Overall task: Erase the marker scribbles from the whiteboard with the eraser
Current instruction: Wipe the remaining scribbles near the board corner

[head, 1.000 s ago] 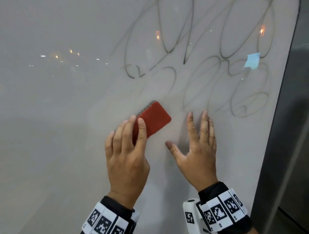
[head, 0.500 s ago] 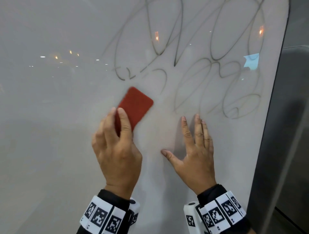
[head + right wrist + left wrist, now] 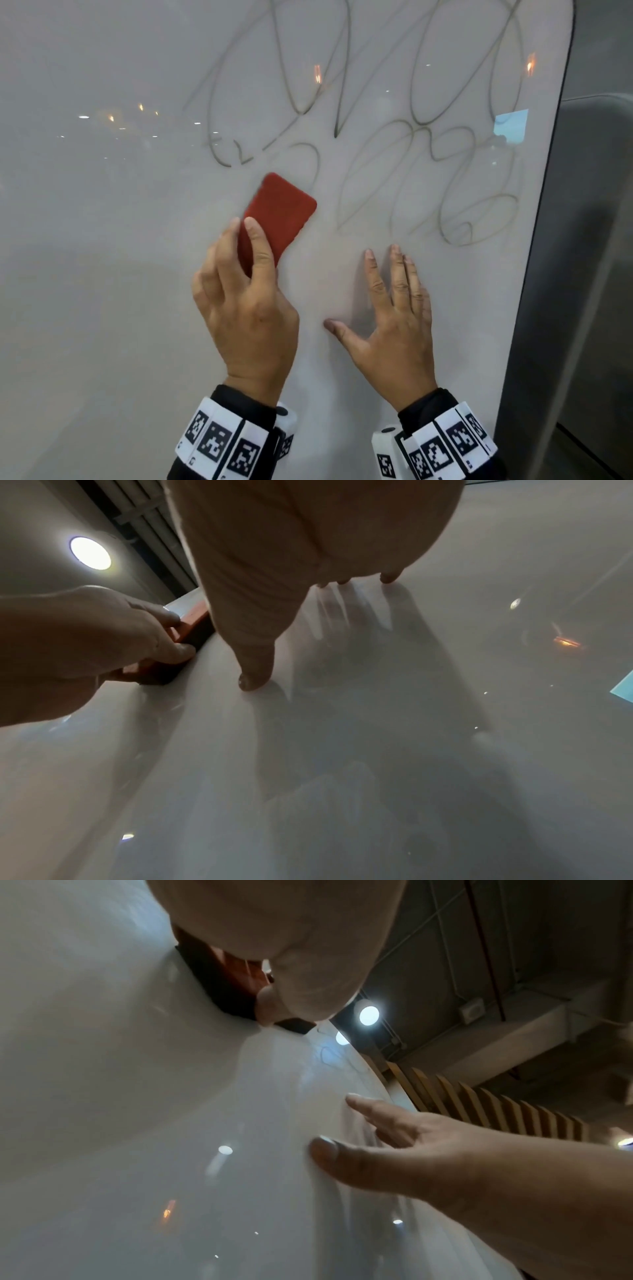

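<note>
- Red felt-backed eraser [image 3: 277,216] is seen gripped at its lower end by the left hand [image 3: 246,308], fingers curled over one long edge and the thumb along the other, its dark pad laid flat on the whiteboard [image 3: 102,274].
- Beside it, the right hand [image 3: 394,329] is pressed flat on the board, fingers straight and close together, thumb spread out to the side, nothing held.
- Compared with a second ago, the eraser is found carried up and to the left, and turned more upright; the right hand is unchanged on the board.
- The ground just above both hands is seen faint and smeared, so the lowest strokes are judged partly wiped.
- Above that, the marker scribbles [image 3: 428,171] are left dark and looping across the upper middle and right; most of the task is judged not yet done.
- The eraser's top corner is placed just under the small hooked stroke [image 3: 239,156] at the scribbles' left end.
- Open board is offered to the left and below; no marks can be made out there.
- To the right, the board's rounded edge [image 3: 548,171] is met just past the outermost loops, with a dark panel [image 3: 589,274] beyond, so rightward strokes are judged to need shortening.
</note>
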`<control>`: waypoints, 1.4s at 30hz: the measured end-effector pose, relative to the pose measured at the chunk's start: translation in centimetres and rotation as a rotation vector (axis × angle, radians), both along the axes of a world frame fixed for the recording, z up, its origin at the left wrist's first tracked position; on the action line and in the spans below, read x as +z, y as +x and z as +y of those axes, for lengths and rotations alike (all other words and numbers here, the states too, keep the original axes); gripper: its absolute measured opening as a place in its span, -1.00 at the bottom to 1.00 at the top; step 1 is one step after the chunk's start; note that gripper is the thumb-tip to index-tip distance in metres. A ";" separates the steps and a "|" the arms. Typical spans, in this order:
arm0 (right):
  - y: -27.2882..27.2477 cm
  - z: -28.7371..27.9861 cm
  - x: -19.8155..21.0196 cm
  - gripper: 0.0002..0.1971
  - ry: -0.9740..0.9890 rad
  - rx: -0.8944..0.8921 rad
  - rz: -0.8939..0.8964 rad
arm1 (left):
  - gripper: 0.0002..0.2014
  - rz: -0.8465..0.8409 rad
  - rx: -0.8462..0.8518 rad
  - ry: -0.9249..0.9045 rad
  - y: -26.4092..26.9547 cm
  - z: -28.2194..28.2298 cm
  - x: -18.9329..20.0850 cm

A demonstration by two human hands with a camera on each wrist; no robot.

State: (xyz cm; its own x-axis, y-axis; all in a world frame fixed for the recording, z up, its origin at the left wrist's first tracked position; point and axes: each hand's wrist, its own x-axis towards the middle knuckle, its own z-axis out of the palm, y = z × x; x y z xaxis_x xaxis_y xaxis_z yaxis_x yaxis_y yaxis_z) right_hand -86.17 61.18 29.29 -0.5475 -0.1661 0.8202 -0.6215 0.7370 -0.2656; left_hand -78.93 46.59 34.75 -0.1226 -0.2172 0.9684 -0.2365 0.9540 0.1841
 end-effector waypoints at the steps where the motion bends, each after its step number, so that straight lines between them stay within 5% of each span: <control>1: 0.0 0.1 -0.1 0.06 -0.001 -0.001 -0.001 | -0.39 -0.016 -0.022 -0.013 -0.2 0.6 -0.1; 5: -0.1 0.2 -0.4 -0.03 -0.012 0.010 0.015 | -0.38 -0.201 -0.108 -0.234 -0.7 2.8 -2.0; 11: -0.6 1.0 -0.9 0.03 0.024 0.019 0.008 | -0.41 -0.003 -0.013 0.013 -1.0 1.4 0.9; 17: -0.7 1.3 -1.4 -0.06 -0.002 0.054 0.028 | -0.38 -0.198 -0.104 -0.211 -1.7 4.2 -1.3; 21: -1.0 1.8 -1.4 -0.09 -0.025 0.102 0.039 | -0.39 -0.194 -0.128 -0.169 -1.5 4.2 -0.4; 28: -0.6 2.5 0.4 -0.25 -0.500 0.285 0.161 | -0.32 -0.241 -0.310 -0.255 -1.1 3.7 0.4; 34: -0.3 0.9 3.4 -0.53 -0.333 0.428 0.294 | -0.32 -0.357 -0.446 -0.318 -0.4 2.6 2.4; 39: -1.0 0.2 3.1 -0.43 -0.289 0.378 0.323 | -0.01 -0.310 -0.171 -0.064 0.3 2.0 2.1; 42: -0.9 0.3 2.4 -0.38 -0.243 0.302 0.304 | -0.01 -0.362 -0.059 -0.055 0.3 1.2 1.6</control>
State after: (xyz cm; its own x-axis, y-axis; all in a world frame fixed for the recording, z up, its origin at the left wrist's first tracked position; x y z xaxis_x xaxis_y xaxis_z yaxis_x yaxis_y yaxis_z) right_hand -87.09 61.46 31.66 -0.2337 -0.0647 0.9702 -0.8739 0.4514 -0.1804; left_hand -78.67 47.75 36.31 -0.4705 -0.1482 0.8699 -0.2210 0.9742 0.0465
